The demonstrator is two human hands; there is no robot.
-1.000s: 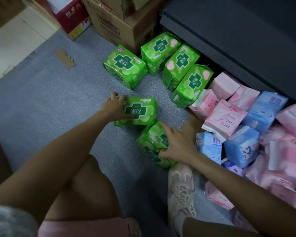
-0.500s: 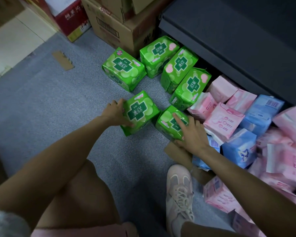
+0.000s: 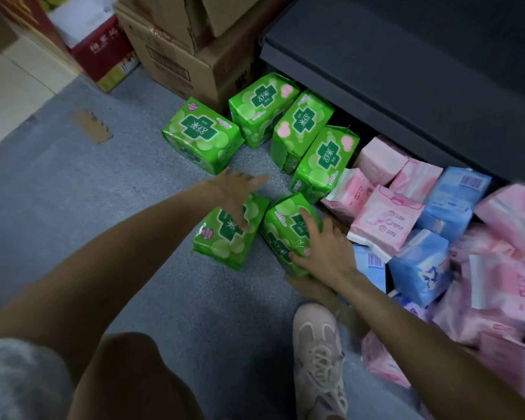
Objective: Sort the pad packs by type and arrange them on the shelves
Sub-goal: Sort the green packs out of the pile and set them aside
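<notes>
Sorting is well under way but the shelving, judged from this view, has not begun: the dark shelf unit (image 3: 406, 86) at the far right shows no packs on its visible surface, and everything lies on the grey floor (image 3: 73, 207). Four green packs (image 3: 300, 125) are gathered in a loose cluster at the far middle, close against the cardboard boxes (image 3: 179, 56) — that type looks nearly separated. The pink packs (image 3: 385, 219) and blue packs (image 3: 449, 207) remain jumbled together in a heap at the right, so most of the sorting, and all of the arranging, is left. Two more green packs lie nearer, side by side and just about touching. The left hand (image 3: 234, 192) lies over the left green pack (image 3: 228, 234), fingers straight and spread, pressing or touching its far end rather than gripping it (the thumb points down across the label). The right hand (image 3: 325, 250) rests on the right green pack (image 3: 288, 228), fingers extended over its right edge and the thumb lying along its near end — a flat, pushing contact as far as can be seen, not a closed hold. A pale sneaker (image 3: 319, 353) sits near, below the right wrist.
</notes>
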